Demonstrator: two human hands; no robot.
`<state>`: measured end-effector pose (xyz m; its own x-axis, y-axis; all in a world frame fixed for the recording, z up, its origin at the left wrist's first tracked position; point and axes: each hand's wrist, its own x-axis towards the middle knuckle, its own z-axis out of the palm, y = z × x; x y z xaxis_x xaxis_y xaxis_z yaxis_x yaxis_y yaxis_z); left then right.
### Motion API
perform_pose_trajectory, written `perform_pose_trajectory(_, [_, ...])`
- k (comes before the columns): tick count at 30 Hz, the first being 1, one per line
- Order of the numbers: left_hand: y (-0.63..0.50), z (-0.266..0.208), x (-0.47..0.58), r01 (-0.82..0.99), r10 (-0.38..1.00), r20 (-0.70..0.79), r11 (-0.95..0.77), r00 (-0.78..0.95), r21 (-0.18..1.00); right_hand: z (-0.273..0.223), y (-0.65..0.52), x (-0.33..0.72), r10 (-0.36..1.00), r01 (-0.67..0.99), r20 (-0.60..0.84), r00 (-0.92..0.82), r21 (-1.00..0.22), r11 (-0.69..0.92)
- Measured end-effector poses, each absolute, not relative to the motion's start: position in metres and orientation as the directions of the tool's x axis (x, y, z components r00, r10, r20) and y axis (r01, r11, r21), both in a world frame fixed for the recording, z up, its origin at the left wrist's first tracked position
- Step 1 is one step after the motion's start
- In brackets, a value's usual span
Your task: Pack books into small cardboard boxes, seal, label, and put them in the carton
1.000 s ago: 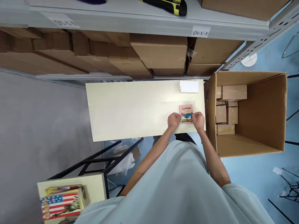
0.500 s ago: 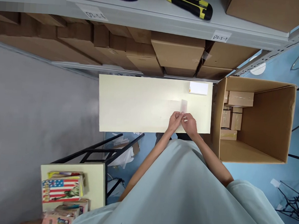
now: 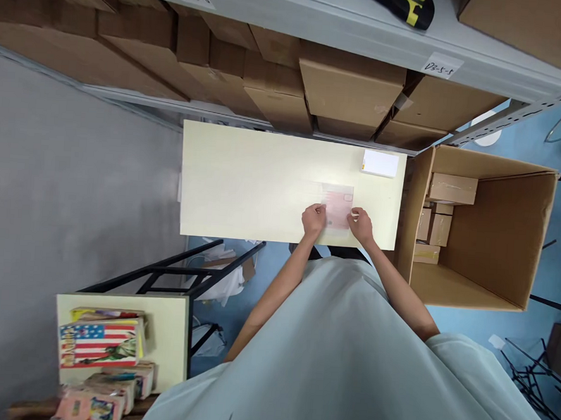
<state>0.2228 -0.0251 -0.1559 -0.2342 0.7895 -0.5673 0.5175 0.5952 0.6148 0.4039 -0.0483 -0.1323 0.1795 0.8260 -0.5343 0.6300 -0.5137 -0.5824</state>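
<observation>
A thin, pinkish, see-through sheet (image 3: 338, 204) with faint printed marks lies over the pale table near its front edge. At its left edge, my left hand (image 3: 313, 219) has its fingers closed in a pinch. My right hand (image 3: 360, 226) pinches the opposite edge, so the sheet spans the gap between both hands. Whether it is a flat sheet or a thin bag I cannot tell. A small white box (image 3: 379, 163) rests beyond my right hand, close to the table's back edge.
The cream table (image 3: 234, 182) adjoins a shelf stacked with cardboard boxes (image 3: 349, 90). An open carton (image 3: 493, 229) holding several small boxes stands to the right. A yellow-and-black utility knife (image 3: 409, 5) lies on the upper shelf. Books (image 3: 98, 344) sit on a stand at lower left.
My hands have moved apart from being together. The sheet, a narrow strip before, now shows as a wider rectangle. The view has shifted slightly.
</observation>
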Motion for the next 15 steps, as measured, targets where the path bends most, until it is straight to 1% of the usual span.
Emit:
perform_pose_trajectory(5, [-0.034,-0.157,0.234,0.636,0.853,-0.443,0.507,-0.276,0.581,-0.145,-0.038,0.401,0.765,0.615,-0.601,0.233,-0.518,-0.594])
perform_pose_trajectory(7, [-0.036,-0.158,0.237,0.656,0.857,-0.433,0.499,-0.278,0.566,-0.148,-0.034,0.4,0.742,0.597,-0.619,0.257,-0.502,-0.626])
perform_pose_trajectory(10, [-0.036,-0.156,0.235,0.659,0.845,-0.461,0.512,-0.27,0.551,-0.15,-0.032,0.401,0.733,0.575,-0.627,0.264,-0.508,-0.641])
perform_pose_trajectory(12, [-0.036,-0.153,0.231,0.654,0.855,-0.442,0.5,-0.27,0.568,-0.151,-0.032,0.401,0.735,0.573,-0.629,0.254,-0.514,-0.638])
perform_pose_trajectory(15, [-0.038,-0.147,0.226,0.677,0.925,-0.294,0.377,-0.24,0.632,-0.151,-0.033,0.403,0.737,0.569,-0.628,0.249,-0.521,-0.636])
